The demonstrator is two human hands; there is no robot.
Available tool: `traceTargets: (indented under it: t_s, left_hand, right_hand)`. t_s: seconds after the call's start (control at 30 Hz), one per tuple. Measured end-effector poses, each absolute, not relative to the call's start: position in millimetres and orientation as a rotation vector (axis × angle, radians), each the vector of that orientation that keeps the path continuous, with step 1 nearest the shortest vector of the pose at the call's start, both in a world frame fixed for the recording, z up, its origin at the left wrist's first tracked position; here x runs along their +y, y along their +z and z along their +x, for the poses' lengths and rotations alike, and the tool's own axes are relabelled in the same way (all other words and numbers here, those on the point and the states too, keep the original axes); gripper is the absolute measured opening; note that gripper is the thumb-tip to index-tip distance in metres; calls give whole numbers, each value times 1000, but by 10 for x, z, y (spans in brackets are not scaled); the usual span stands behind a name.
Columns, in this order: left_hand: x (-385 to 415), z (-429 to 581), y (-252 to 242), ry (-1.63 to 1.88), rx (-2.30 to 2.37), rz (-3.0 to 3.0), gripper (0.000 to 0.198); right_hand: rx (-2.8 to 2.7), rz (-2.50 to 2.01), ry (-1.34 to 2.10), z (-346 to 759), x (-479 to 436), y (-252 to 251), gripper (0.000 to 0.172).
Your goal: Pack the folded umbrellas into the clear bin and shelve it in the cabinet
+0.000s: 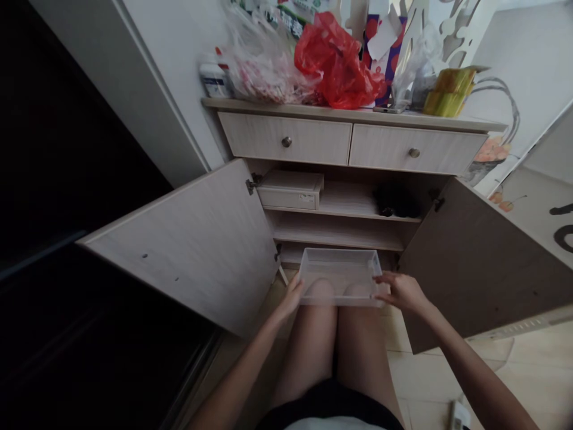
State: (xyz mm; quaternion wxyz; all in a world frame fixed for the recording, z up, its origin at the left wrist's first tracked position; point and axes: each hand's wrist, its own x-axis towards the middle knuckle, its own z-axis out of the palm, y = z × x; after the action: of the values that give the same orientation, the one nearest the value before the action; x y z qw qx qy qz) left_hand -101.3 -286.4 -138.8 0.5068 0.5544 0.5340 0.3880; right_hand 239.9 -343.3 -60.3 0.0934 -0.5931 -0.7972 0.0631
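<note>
Over my knees I hold a clear plastic box (338, 257), open at the top, with my knees showing through its bottom. My left hand (293, 292) grips its left side. At the opposite side my right hand (400, 291) is closed on the wall, with fingers over the rim. Just beyond the box stands a pale wooden cabinet (338, 232) with both doors swung out. On its upper shelf sit a white box (289, 197) with a small label at the left and a dark item (396, 200) at the right, whose kind I cannot make out.
The left door (192, 239) and right door (483, 263) flank my arms. Two closed drawers (286, 128) run above the shelves. On the cabinet top (465, 122) lie a red plastic bag (335, 60), a clear bag (268, 65), a white bottle (215, 80) and a yellow package (450, 89).
</note>
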Motion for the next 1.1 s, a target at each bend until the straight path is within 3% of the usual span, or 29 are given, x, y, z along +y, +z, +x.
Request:
traceTargets:
  t_s: [0.3, 0.47, 0.67, 0.9, 1.1]
  left_hand:
    - [-2860, -1086, -1481, 842, 1212, 1234, 113]
    - [-2864, -1121, -1538, 812, 1210, 1183, 109]
    - [-2851, -1160, -1583, 814, 1231, 1184, 98]
    - [-2836, -1099, -1542, 830, 1210, 1180, 90]
    - [-2853, -1059, -1477, 843, 1252, 1219, 82]
  right_hand:
    - [-1610, -2158, -174, 2720, -1338, -208, 46]
    - [-1495, -2387, -59, 2624, -830, -304, 51]
    - [-1375, -2301, 79, 2751, -784, -463, 52]
    - [-1082, -1750, 304, 3120, -1256, -577, 49]
    - [-1432, -1378, 635, 3114, -2222, -520, 45]
